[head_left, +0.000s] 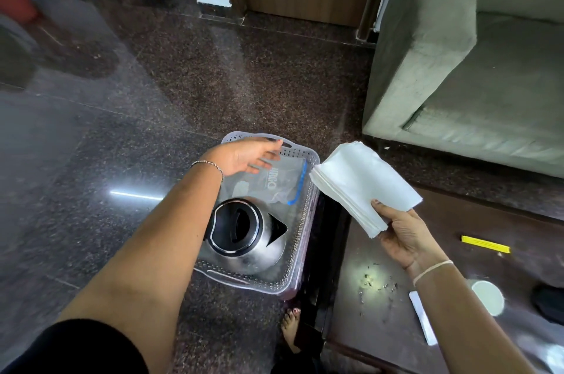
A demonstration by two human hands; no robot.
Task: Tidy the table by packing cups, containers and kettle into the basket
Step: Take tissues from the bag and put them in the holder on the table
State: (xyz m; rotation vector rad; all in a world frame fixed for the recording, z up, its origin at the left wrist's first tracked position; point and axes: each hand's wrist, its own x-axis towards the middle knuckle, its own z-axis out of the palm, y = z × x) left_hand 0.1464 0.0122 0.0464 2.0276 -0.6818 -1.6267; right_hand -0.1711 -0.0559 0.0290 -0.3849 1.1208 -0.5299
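A pale perforated plastic basket (300, 254) stands on the floor beside the dark table (378, 321). Inside it sits a steel kettle (268, 254) with a black lid, upright at the near end. A clear zip bag (274, 184) with a blue seal lies at the far end. My left hand (244, 157) hovers over that bag with fingers spread, touching or just above it. My right hand (406, 236) grips a stack of white paper napkins (363, 184) above the gap between basket and table. A white cup (488, 297) stands on the table, partly behind my right forearm.
On the table lie a yellow stick (485, 244), a white paper strip (422, 321), some dark crumbs (375, 282) and a black object (549, 300) at the right edge. A grey-green sofa (476, 74) stands behind the table. My foot (291, 328) is near the basket.
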